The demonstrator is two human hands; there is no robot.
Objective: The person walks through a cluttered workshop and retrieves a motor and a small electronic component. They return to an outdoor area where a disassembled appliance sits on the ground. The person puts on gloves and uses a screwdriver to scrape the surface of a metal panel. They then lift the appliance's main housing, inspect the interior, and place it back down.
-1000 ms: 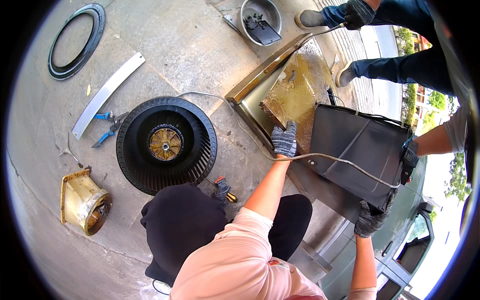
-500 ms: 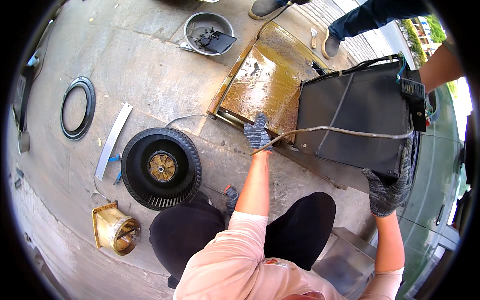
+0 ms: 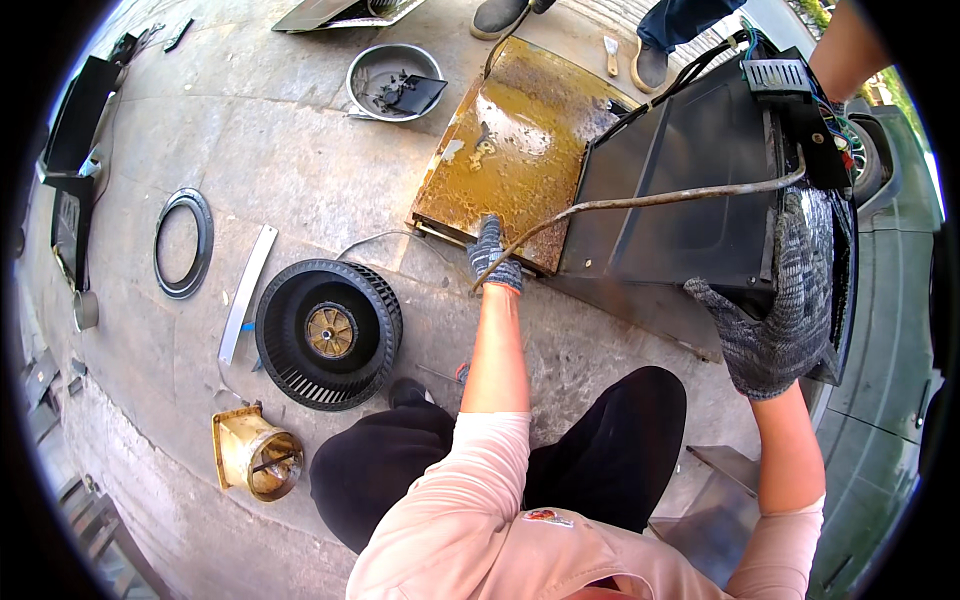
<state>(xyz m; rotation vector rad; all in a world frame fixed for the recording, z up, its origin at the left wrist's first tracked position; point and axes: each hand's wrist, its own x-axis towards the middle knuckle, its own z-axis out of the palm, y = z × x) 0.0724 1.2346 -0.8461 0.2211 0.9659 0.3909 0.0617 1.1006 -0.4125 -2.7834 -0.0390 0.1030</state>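
Note:
My gloved left hand point(image 3: 493, 255) grips the near edge of a metal panel point(image 3: 520, 130) coated in yellow-brown grease. A black metal box point(image 3: 670, 200) with wires along its far side joins the panel's right part. My gloved right hand point(image 3: 775, 310) holds the box's near right corner, thumb apart on the front and fingers along the side. A bent brown tube point(image 3: 640, 202) crosses above the box and ends near my left wrist. At the far right corner another person's bare arm point(image 3: 848, 55) reaches the box; that hand is hidden behind a slotted connector block point(image 3: 778, 76).
Left of my knees lie a black fan wheel point(image 3: 330, 335), a greasy outlet duct point(image 3: 255, 455), a metal strip point(image 3: 247, 295) and a black ring point(image 3: 184, 243). A metal bowl point(image 3: 365, 85) and a scraper point(image 3: 611, 55) sit farther off. A green vehicle point(image 3: 885, 320) stands at right.
My right hand and the box's right end look higher and closer, and the box is more tilted. My left hand stays on the panel's near edge. The whole view has shifted.

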